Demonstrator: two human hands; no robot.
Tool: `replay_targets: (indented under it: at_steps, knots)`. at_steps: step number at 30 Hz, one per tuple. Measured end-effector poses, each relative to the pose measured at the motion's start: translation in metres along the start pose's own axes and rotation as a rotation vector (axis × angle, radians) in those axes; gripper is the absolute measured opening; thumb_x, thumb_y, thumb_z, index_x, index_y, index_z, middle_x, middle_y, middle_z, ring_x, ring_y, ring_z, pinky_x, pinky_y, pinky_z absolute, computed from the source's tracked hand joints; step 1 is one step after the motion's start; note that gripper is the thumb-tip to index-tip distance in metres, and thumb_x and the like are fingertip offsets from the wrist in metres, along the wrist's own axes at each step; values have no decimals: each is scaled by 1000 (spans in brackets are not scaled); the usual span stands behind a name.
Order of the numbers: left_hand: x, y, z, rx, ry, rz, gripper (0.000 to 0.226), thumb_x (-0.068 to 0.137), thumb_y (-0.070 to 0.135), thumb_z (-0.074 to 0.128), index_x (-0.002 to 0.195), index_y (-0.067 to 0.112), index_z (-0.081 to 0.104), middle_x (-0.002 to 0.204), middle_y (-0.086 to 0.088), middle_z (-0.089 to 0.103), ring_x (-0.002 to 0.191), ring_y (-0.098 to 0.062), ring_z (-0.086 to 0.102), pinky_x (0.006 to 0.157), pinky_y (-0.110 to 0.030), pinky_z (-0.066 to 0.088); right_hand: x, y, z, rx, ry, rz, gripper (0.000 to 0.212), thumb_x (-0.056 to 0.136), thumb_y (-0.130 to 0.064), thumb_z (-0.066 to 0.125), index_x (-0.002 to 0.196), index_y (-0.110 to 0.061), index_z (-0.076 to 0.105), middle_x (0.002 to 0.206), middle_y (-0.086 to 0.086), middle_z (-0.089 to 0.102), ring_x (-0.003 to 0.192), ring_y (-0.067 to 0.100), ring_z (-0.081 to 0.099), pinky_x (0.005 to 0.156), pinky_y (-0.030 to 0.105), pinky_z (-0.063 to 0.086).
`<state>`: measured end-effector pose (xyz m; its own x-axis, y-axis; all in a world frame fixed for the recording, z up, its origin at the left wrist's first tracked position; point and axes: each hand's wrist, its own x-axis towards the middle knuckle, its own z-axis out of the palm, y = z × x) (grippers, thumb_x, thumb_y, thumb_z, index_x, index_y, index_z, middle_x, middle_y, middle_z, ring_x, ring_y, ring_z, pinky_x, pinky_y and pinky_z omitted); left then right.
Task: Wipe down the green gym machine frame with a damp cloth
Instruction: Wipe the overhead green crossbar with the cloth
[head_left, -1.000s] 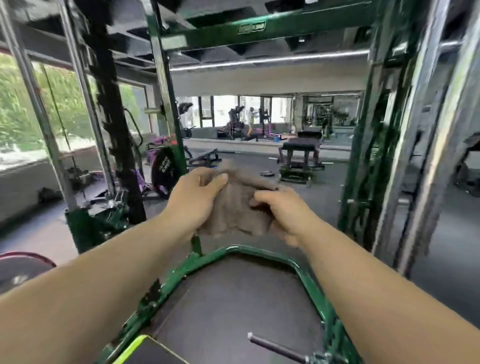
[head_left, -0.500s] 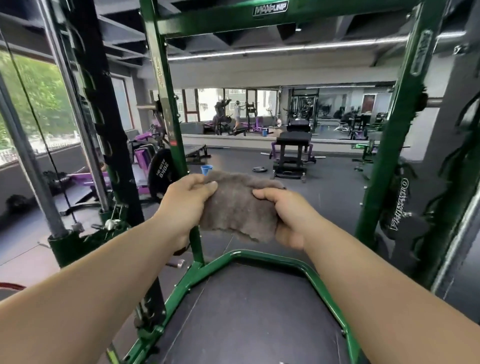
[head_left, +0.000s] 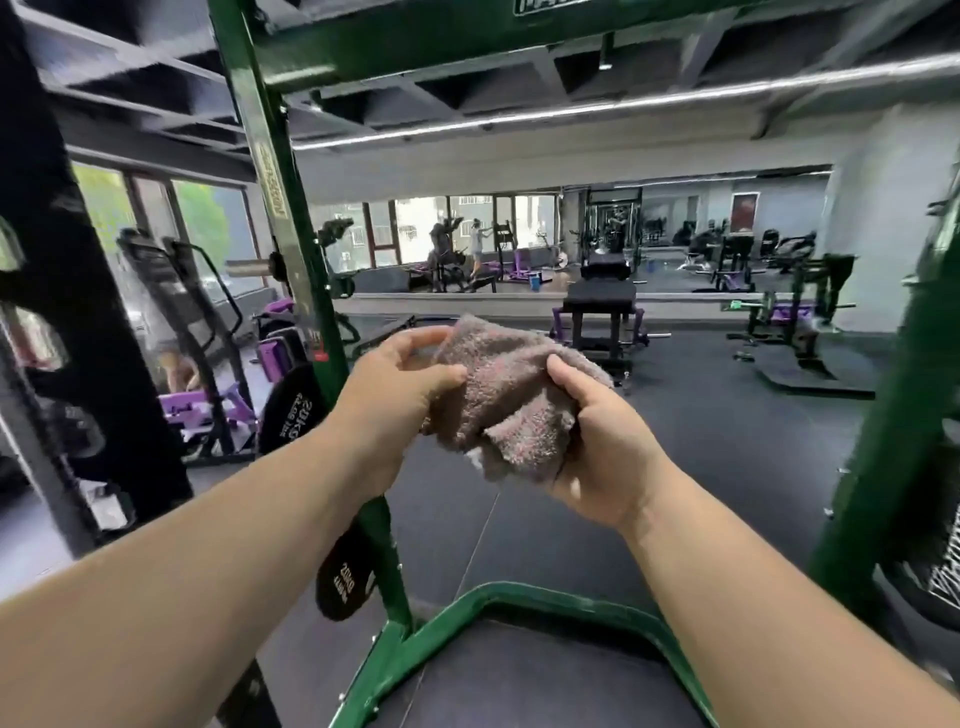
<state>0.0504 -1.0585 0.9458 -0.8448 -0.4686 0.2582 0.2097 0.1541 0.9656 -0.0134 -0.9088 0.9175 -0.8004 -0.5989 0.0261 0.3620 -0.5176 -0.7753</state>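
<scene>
One crumpled grey-brown cloth (head_left: 509, 395) sits mid-picture, held in the air by two hands and clear of the green machine frame (head_left: 275, 171), which has one post rising at upper left, one at the right edge and a bent rail along the bottom. The left hand (head_left: 395, 395) pinches the cloth's left edge between thumb and curled fingers, while the right hand (head_left: 597, 447) cups its lower right part, thumb on top. Two black weight plates (head_left: 291, 410) sit by the left post.

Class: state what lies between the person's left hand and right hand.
In the head view, a crumpled grey-brown cloth spans the gap, held at one side by the left hand and at the other by the right hand.
</scene>
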Motion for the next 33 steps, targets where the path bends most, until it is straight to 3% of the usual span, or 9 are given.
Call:
replay_targets:
  at_steps: [3,7,10,16,21,24,27,30,33]
  knots:
    - [48,19,-1,103,60,84,25,90,5,66,110,19,65,100,1,69,81,-8,64,56,-11,50,40,-21,10,58,-8,-89,33,106,-26,39,102,-17,71,98,11,76,84,25,74,78,47,58]
    - [107,42,-4,177,33,146,16,89,13,68,101,23,67,98,0,72,84,-14,63,70,-25,50,84,-57,26,91,43,-221,29,106,-26,39,97,-22,67,95,12,76,89,30,73,73,52,56]
    - [145,65,1,237,2,231,7,90,16,67,94,21,69,90,-1,70,79,-14,60,74,-29,49,109,-90,42,76,111,-317,45,106,-34,39,83,-25,76,87,11,76,98,33,67,90,56,49]
    - [202,108,25,335,-118,500,21,96,27,59,86,12,69,86,-12,71,82,-26,66,77,-33,52,138,-147,56,66,178,-506,39,103,-46,41,122,-16,56,118,12,66,101,26,65,79,39,54]
    - [234,126,64,337,-189,648,16,98,27,56,90,21,69,82,-3,71,76,-19,66,64,-26,51,148,-201,42,-59,287,-746,46,101,-52,35,95,-10,54,84,19,53,68,28,52,63,36,46]
    - [250,135,99,362,-215,733,15,92,16,58,93,28,68,84,11,69,65,-1,57,52,-10,39,144,-240,21,-77,393,-816,46,101,-53,36,116,-13,53,97,15,56,82,29,55,72,38,50]
    - [267,143,139,354,-244,789,16,88,17,60,90,31,67,88,14,70,76,0,62,61,-17,44,141,-272,-3,-79,466,-902,50,102,-53,38,135,-16,46,122,10,58,104,25,57,93,43,50]
    - [284,150,193,352,-265,868,14,88,18,64,87,31,68,81,12,70,61,3,57,51,-13,39,141,-312,-38,-197,506,-985,58,101,-55,37,143,-16,43,132,18,57,117,33,57,100,44,48]
    - [298,158,249,410,-246,1002,7,88,26,68,87,33,68,78,13,68,60,-1,57,51,-19,39,144,-364,-80,-245,497,-1143,51,98,-51,46,106,-4,62,70,21,51,71,32,57,57,30,46]
